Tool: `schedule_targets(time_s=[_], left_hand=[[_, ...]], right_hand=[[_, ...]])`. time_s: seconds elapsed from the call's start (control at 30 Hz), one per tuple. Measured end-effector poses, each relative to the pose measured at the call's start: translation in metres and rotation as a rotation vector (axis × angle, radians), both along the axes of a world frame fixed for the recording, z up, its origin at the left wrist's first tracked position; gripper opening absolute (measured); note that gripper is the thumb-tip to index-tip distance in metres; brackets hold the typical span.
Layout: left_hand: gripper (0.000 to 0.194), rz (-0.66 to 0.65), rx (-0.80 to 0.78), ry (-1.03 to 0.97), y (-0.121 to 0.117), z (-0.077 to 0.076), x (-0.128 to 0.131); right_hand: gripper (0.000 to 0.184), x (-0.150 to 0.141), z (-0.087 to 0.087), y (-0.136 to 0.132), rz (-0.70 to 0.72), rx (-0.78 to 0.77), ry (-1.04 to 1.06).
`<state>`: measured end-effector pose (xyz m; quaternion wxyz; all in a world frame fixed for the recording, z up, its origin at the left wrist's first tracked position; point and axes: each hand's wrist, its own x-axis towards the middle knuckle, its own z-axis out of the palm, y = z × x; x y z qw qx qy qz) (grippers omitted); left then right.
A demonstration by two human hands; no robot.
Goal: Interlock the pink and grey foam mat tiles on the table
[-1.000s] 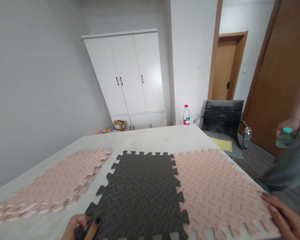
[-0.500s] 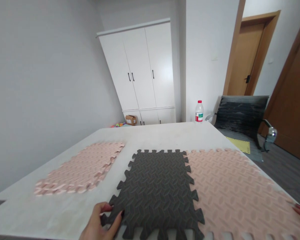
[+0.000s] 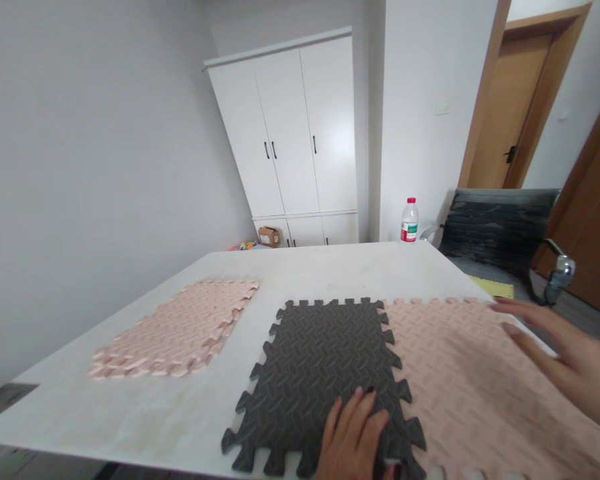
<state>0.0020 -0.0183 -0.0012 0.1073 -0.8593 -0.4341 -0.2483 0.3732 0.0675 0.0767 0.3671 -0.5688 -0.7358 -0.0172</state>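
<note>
A dark grey foam puzzle mat (image 3: 320, 360) lies on the white table (image 3: 330, 267), locked along its right side into a pink foam mat (image 3: 470, 387). My left hand (image 3: 357, 437) lies flat on the grey mat's near right corner, by the seam, fingers stretched out. My right hand (image 3: 565, 357) hovers just over the pink mat's right side, fingers extended and holding nothing. A small stack of loose pink mats (image 3: 180, 327) lies apart on the left of the table.
A plastic water bottle (image 3: 409, 220) stands at the table's far edge. A dark office chair (image 3: 500, 227) with a yellow mat piece (image 3: 495, 287) on its seat is at the right. White cupboards stand behind, wooden doors to the right.
My left hand moved from the grey mat's near left corner to its near right corner. My right hand rose from the pink mat's near right edge to over its far right. The view turned left.
</note>
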Motion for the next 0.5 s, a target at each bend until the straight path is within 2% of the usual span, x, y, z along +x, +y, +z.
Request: schedule_targets(time_s=[0.07, 0.1, 0.2, 0.27, 0.37, 0.5], left_hand=[[0.046, -0.032, 0.011, -0.018, 0.009, -0.001, 0.029], [0.046, -0.007, 0.026, -0.050, 0.013, -0.002, 0.041], [0.044, 0.113, 0.072, -0.182, 0.025, -0.009, 0.067], [0.043, 0.144, 0.082, -0.237, 0.032, -0.016, 0.075], [0.043, 0.140, 0.074, -0.231, 0.037, -0.027, 0.077], [0.041, 0.159, 0.088, -0.189, 0.040, -0.033, 0.076]], right_hand=[[0.041, -0.049, 0.015, 0.030, 0.226, -0.103, -0.122], [0.042, -0.072, 0.015, 0.045, 0.303, -0.139, -0.178], [0.046, -0.117, -0.006, 0.083, 0.460, -0.219, -0.343], [0.047, -0.129, -0.028, 0.098, 0.511, -0.228, -0.408], [0.048, -0.134, -0.054, 0.102, 0.517, -0.197, -0.433], [0.044, -0.137, -0.064, 0.094, 0.448, -0.146, -0.436]])
